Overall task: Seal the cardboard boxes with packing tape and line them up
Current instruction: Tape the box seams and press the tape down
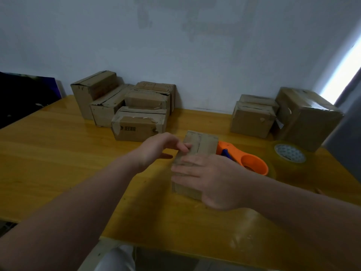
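Both forearms bare, reaching forward and converging. My left hand (159,148): wrist bent, fingers loosely curved, tips touching the left top edge of the box (203,142). My right hand (212,178): palm down, fingers straight, pointing left, lying flat on the box top.

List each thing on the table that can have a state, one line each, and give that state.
Near box: flaps shut, flat on the table, under both hands.
Right hand: flat on the box top, fingers straight.
Left hand: fingers touch the box's left edge.
Dispenser: lying down, unheld.
Tape roll: lying flat, unheld.
Left boxes: piled, shut, some torn.
Right boxes: shut, grouped together.
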`<state>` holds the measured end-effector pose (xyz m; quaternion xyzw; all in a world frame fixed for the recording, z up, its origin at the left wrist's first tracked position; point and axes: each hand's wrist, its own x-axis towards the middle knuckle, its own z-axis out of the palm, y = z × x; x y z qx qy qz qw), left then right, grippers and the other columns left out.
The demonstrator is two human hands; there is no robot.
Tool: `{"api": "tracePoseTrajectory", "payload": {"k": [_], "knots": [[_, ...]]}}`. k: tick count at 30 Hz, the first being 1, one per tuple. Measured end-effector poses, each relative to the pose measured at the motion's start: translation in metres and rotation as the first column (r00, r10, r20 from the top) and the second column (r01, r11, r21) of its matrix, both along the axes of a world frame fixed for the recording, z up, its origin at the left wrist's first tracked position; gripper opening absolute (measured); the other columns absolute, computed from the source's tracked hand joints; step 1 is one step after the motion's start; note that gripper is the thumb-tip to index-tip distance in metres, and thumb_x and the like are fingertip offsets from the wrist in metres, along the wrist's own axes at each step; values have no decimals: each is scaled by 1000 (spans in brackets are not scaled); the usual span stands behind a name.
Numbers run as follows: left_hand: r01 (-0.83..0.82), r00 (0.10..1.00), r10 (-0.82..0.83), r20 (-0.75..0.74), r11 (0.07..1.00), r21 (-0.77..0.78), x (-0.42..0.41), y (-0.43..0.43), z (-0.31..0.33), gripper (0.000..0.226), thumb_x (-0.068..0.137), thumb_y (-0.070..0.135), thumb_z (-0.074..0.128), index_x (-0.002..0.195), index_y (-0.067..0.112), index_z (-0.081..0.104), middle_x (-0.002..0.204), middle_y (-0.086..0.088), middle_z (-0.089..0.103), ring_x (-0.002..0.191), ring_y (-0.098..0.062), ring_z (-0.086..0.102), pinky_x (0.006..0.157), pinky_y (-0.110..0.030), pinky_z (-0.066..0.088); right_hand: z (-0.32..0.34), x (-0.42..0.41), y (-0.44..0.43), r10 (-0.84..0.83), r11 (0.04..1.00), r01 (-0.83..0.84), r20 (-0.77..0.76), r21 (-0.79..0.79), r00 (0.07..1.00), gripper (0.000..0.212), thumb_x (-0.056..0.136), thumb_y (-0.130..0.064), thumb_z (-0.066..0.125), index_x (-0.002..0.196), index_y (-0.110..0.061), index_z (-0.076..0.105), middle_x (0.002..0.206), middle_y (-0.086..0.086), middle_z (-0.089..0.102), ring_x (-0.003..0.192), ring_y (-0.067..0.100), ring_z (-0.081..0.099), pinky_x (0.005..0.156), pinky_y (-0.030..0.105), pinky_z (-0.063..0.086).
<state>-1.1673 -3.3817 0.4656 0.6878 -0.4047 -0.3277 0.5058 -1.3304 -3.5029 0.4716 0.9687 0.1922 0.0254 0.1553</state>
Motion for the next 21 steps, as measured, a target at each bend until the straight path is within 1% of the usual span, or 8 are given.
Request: {"api": "tracePoseTrajectory", "payload": {"k": [3, 5, 7, 9, 12, 15, 19, 21], "knots": [[-86, 989, 78, -126, 995, -56, 1, 1, 4, 43, 100, 20, 28, 105, 5, 67, 104, -5, 72, 105, -17, 65, 94, -41, 48, 11, 2, -8, -113, 993, 101, -207, -67, 972, 91, 87, -11, 56, 150, -43, -2, 160, -8, -13, 147, 22, 0, 115, 44, 24], [-154, 977, 143, -155, 986, -62, 3, -1, 7, 40, 101, 21, 29, 106, 9, 66, 97, -8, 73, 101, -21, 66, 88, -39, 50, 14, 8, -5, -103, 986, 76, -181, -151, 978, 103, 86, -4, 61, 147, -44, -12, 157, -5, -24, 144, 24, 6, 106, 41, 38], [-208, 969, 201, -141, 977, -37, 6, -4, 7, 34, 100, 22, 34, 106, 12, 67, 94, -6, 74, 99, -22, 66, 87, -40, 51, 15, 18, -1, -74, 980, 47, -134, -191, 988, 106, 84, -3, 63, 148, -41, -13, 159, -1, -18, 134, 25, 21, 89, 34, 46], [-251, 965, 250, -74, 968, -2, 11, -7, 5, 26, 97, 19, 43, 107, 16, 67, 96, -3, 73, 100, -20, 64, 87, -38, 51, 15, 31, 1, -81, 975, 58, -99, -213, 992, 103, 84, -5, 65, 150, -37, -6, 160, 3, -5, 127, 24, 26, 80, 29, 42], [-336, 933, 331, 140, 942, 14, 23, -9, 1, 19, 92, 13, 54, 104, 18, 68, 100, 1, 70, 99, -17, 62, 81, -30, 50, 17, 45, 1, -75, 965, 56, -65, -256, 995, 91, 83, -9, 68, 151, -34, 12, 155, 2, 14, 126, 23, 30, 83, 31, 40], [-467, 834, 469, 291, 881, -80, 35, -11, 3, 20, 89, 8, 55, 99, 19, 68, 99, 1, 69, 94, -16, 62, 78, -27, 49, 24, 57, -6, -100, 939, 103, 26, -329, 995, 88, 78, -13, 72, 148, -31, 22, 149, 4, 22, 122, 24, 34, 85, 34, 40], [-582, 680, 574, 456, 801, -140, 52, -20, 15, 24, 94, 14, 52, 114, 18, 65, 106, 3, 65, 82, -7, 57, 66, -24, 46, 46, 72, -28, -256, 890, 297, 159, -346, 953, 88, 72, -12, 75, 145, -24, 28, 146, 7, 26, 124, 24, 36, 91, 36, 43], [-570, 668, 544, 508, 813, -122, 58, -27, 19, 26, 95, 15, 52, 118, 17, 64, 110, 1, 64, 78, -5, 54, 59, -19, 41, 56, 79, -46, -382, 844, 436, 222, -313, 897, 85, 73, -13, 74, 145, -22, 29, 146, 9, 27, 127, 26, 35, 96, 38, 41]]}}
